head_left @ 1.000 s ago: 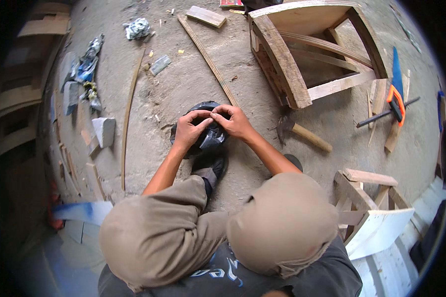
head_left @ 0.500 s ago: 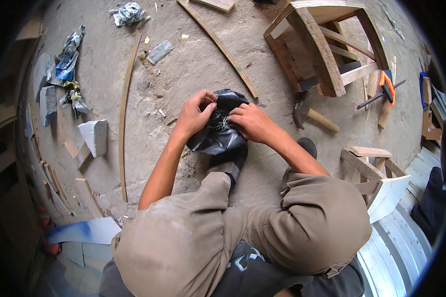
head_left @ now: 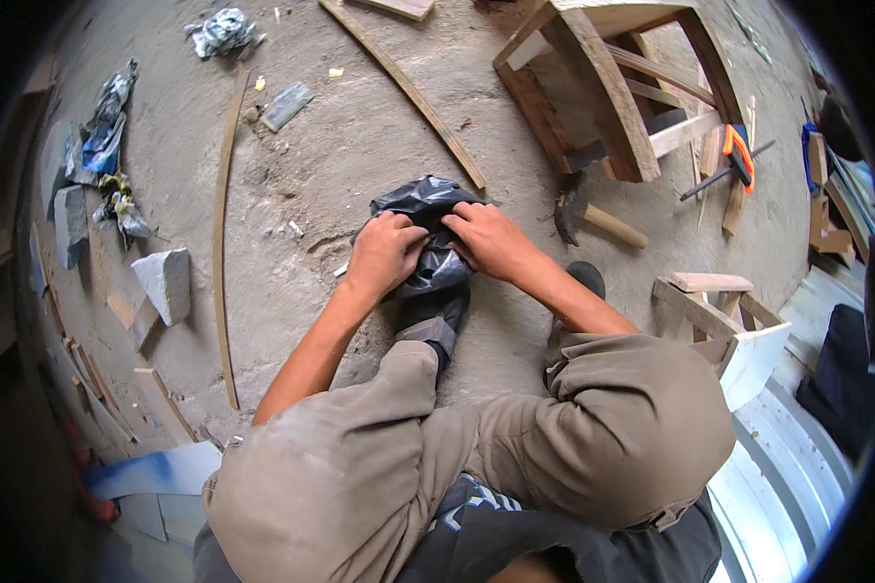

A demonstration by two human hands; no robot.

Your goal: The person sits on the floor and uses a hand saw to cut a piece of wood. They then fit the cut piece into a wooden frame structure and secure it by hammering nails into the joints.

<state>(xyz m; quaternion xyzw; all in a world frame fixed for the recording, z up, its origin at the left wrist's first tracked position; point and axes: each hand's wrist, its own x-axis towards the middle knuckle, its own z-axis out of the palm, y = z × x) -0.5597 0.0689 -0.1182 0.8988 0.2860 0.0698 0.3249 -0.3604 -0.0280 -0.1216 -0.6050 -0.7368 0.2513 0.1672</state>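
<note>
Your left hand [head_left: 387, 251] and your right hand [head_left: 488, 239] both hold the black bag [head_left: 424, 197], one on each side, with bent fingers and only a small gap between them. Your fingertips are partly hidden, so I can't tell how hard they squeeze. The bag is low down in front of you, right by the toe of your left shoe [head_left: 432, 311]. It looks thin and crumply, so it could rip if you pull the sides too hard. If one side slips, the bag could tip and spill; I can't see what is in it. A sliding foot could bump it too. On your right, the hammer [head_left: 612, 224] lies on the floor [head_left: 272, 301], where your right shoe [head_left: 585, 280] could hit it. Past the bag, the long stick [head_left: 408, 92] ends close by and could trip you. Farther off, the big wooden frame [head_left: 608, 97] might rock if bumped. Beside it is the saw [head_left: 740, 160], so reaching there without looking could cut you.
</note>
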